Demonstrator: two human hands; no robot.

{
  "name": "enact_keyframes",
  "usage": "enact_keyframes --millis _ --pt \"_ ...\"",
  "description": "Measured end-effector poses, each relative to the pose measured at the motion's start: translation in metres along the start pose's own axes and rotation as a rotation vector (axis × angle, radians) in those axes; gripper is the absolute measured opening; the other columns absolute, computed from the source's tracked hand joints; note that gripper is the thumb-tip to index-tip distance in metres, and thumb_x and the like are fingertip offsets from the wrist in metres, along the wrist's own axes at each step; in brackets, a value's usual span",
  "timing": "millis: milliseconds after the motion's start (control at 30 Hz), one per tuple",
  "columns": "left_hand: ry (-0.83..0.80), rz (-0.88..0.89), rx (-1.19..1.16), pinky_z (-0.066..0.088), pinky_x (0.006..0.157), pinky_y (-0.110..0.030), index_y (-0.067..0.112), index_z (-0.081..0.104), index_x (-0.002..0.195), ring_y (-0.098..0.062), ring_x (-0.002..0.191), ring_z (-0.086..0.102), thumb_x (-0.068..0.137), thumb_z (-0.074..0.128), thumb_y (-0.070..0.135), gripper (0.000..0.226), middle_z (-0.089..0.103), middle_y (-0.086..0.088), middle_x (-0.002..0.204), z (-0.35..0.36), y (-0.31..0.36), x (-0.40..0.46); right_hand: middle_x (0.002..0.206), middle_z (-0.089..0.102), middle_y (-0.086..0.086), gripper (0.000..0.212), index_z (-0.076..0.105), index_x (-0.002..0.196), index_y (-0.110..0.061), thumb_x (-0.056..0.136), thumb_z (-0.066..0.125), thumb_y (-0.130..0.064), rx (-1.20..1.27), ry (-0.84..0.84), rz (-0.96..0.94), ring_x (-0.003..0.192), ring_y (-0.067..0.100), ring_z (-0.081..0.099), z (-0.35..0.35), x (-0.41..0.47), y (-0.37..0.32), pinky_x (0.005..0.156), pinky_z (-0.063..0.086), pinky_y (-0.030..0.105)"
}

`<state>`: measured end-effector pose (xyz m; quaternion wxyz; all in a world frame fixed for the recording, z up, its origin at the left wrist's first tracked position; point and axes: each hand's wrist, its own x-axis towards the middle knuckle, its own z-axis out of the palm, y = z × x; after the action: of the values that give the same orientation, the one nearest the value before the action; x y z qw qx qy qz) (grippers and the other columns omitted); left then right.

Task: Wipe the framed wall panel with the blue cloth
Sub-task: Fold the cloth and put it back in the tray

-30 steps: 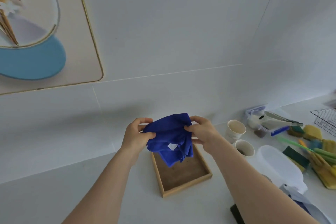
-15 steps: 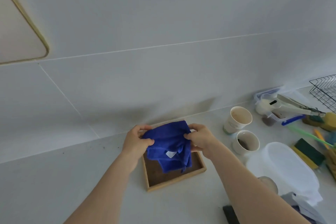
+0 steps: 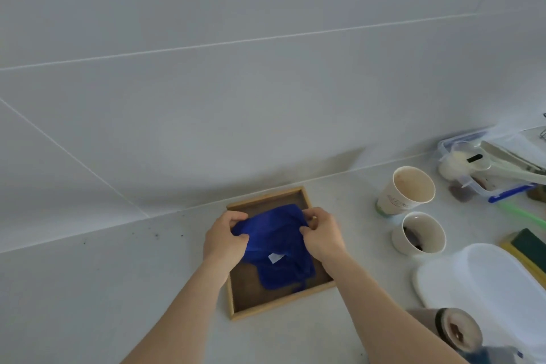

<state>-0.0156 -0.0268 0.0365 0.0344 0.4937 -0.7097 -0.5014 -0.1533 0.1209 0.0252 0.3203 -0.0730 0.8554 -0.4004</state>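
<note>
The blue cloth [image 3: 277, 248], crumpled with a small white tag, hangs low over a shallow wooden tray [image 3: 266, 309] on the white counter. My left hand [image 3: 224, 238] pinches its upper left edge and my right hand [image 3: 323, 233] pinches its upper right edge. The cloth's lower part lies on or just above the tray's brown floor; I cannot tell which. The framed wall panel is out of view; only plain white wall tiles fill the upper part of the head view.
Two paper cups [image 3: 406, 190] [image 3: 419, 233] stand right of the tray. A white oval lid [image 3: 484, 281], a clear box with a blue-clipped lid [image 3: 487, 168], sponges [image 3: 529, 245] and a roll [image 3: 456, 329] crowd the right side. Dark specks dot the counter at left.
The view has tilted down and right, so the framed panel has left the frame. Both hands have lowered the blue cloth toward the wooden tray.
</note>
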Motion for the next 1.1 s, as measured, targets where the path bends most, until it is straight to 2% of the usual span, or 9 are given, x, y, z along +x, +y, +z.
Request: enact_keyframes --millis 67,167,300,400,467,600,833,1000,1100 --pt "0.026 0.04 0.087 0.058 0.1 -0.04 0.032 0.063 0.124 -0.023 0.118 0.065 0.092 0.066 -0.001 0.046 0.068 0.003 0.129 0.004 -0.002 0.003 0.107 0.07 0.0 0.04 0.062 0.131 -0.023 0.096 0.057 -0.003 -0.044 0.031 -0.012 0.099 0.022 0.067 0.002 0.002 0.003 0.087 0.062 0.043" --pt "0.053 0.105 0.25 0.053 0.102 -0.035 0.027 0.056 0.14 -0.023 0.126 0.062 0.096 0.066 0.007 0.05 0.06 0.001 0.142 0.009 -0.002 0.003 0.113 0.071 0.002 0.042 0.061 0.133 -0.023 0.096 0.056 -0.004 -0.161 0.082 -0.096 0.1 0.021 0.065 0.003 0.001 0.006 0.082 0.056 0.033" --pt "0.045 0.314 0.488 0.044 0.115 -0.036 0.028 0.046 0.151 -0.021 0.142 0.047 0.095 0.07 0.027 0.061 0.049 0.004 0.153 0.015 -0.001 -0.003 0.139 0.062 0.0 0.043 0.055 0.143 -0.022 0.1 0.055 -0.018 -0.495 0.104 -0.39 0.118 0.024 0.063 0.003 -0.007 0.005 0.09 0.051 0.033" --pt "-0.01 0.428 0.661 0.03 0.126 -0.036 0.029 0.034 0.158 -0.018 0.153 0.032 0.097 0.064 0.041 0.069 0.038 0.006 0.164 0.021 -0.004 -0.008 0.166 0.037 0.003 0.055 0.041 0.157 -0.024 0.103 0.053 -0.027 -0.699 -0.016 -0.516 0.15 0.026 0.039 0.01 -0.012 0.008 0.112 0.045 0.039" --pt "-0.075 0.438 0.773 0.017 0.131 -0.04 0.029 0.022 0.164 -0.019 0.16 0.017 0.1 0.055 0.05 0.075 0.023 0.004 0.172 0.026 -0.01 -0.011 0.174 0.019 0.006 0.061 0.029 0.162 -0.025 0.106 0.049 -0.033 -0.788 -0.078 -0.526 0.16 0.027 0.017 0.014 -0.013 0.012 0.126 0.027 0.039" --pt "-0.148 0.427 0.912 0.003 0.132 -0.042 0.027 0.005 0.167 -0.022 0.163 -0.003 0.103 0.039 0.061 0.08 0.001 0.001 0.177 0.032 -0.027 -0.014 0.176 0.0 0.006 0.064 0.014 0.165 -0.027 0.108 0.034 -0.048 -0.978 -0.172 -0.534 0.162 0.03 -0.005 0.021 -0.01 0.028 0.13 0.0 0.045" --pt "-0.17 0.441 0.972 -0.001 0.133 -0.043 0.029 -0.003 0.166 -0.024 0.163 -0.012 0.102 0.044 0.059 0.085 -0.008 0.0 0.177 0.029 -0.037 -0.02 0.176 -0.006 0.006 0.091 0.011 0.165 -0.03 0.083 -0.011 -0.063 -1.048 -0.154 -0.521 0.16 0.033 -0.014 0.023 -0.014 0.035 0.128 -0.008 0.052" --pt "-0.133 0.447 0.935 0.001 0.133 -0.042 0.031 -0.002 0.166 -0.023 0.163 -0.01 0.102 0.044 0.06 0.084 -0.005 0.002 0.177 0.009 -0.033 -0.027 0.176 -0.006 0.007 0.07 0.012 0.165 -0.029 0.103 0.019 -0.062 -1.025 -0.152 -0.477 0.161 0.031 -0.013 0.019 -0.026 0.016 0.13 -0.005 0.05" --pt "-0.11 0.433 0.922 0.001 0.133 -0.043 0.032 -0.001 0.166 -0.023 0.163 -0.009 0.102 0.043 0.061 0.084 -0.005 0.002 0.177 -0.01 -0.029 -0.034 0.176 -0.005 0.007 0.072 0.012 0.166 -0.03 0.104 0.025 -0.064 -1.035 -0.161 -0.472 0.161 0.03 -0.012 0.018 -0.037 0.001 0.131 -0.003 0.05"
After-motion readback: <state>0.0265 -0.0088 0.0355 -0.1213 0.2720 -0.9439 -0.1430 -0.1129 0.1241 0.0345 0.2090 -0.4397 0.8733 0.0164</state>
